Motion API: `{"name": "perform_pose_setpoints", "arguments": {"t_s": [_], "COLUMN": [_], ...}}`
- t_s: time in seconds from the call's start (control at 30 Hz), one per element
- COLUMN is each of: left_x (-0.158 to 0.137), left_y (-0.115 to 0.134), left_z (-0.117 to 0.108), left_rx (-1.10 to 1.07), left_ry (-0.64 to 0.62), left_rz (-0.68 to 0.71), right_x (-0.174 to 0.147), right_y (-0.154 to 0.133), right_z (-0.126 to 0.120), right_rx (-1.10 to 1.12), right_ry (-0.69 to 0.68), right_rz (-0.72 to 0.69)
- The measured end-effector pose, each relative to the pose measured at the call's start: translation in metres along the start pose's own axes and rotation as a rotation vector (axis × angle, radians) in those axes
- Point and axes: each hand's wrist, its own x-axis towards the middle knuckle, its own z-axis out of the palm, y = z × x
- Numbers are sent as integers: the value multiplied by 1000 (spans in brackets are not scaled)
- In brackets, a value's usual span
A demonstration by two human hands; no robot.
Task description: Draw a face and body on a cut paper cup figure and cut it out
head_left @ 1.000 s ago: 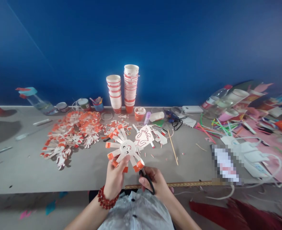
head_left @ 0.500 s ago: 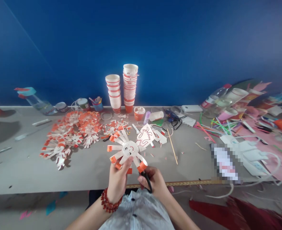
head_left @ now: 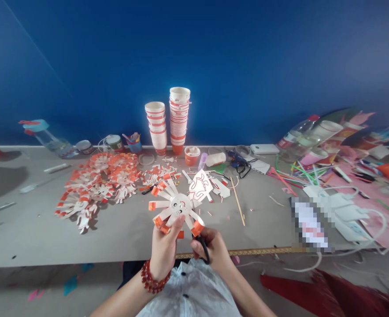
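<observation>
My left hand (head_left: 165,240) pinches a cut paper cup (head_left: 181,204), its strips spread out like rays with curled orange tips. A smiling face is drawn on the round white middle, and my thumb presses just below it. In my right hand (head_left: 214,248) are black-handled scissors (head_left: 202,247), with fingers wrapped round the loops. Their blades are mostly hidden behind a curled orange strip at the cup's lower right. Just beyond the cup lies a white paper piece (head_left: 200,186) with red outlines drawn on it.
Finished-looking orange and white paper figures (head_left: 98,185) pile up at left. Two cup stacks (head_left: 179,119) stand by the wall. A wooden stick (head_left: 238,202), a glue gun (head_left: 238,160) and a power strip (head_left: 338,213) lie to the right, near tangled pipe cleaners and pink paper.
Both hands stay nearly in place. The cut cup has shifted very slightly to the right together with my left hand; both grips look the same.
</observation>
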Motion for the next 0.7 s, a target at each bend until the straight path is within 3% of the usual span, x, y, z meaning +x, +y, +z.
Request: {"name": "perform_pose_setpoints", "arguments": {"t_s": [0.7], "left_x": [-1], "left_y": [-2], "left_z": [1], "left_rx": [38], "left_ry": [65], "left_rz": [49], "right_x": [4], "right_y": [-6], "right_z": [-1], "right_rx": [-54], "right_ry": [45], "right_rz": [-33]}}
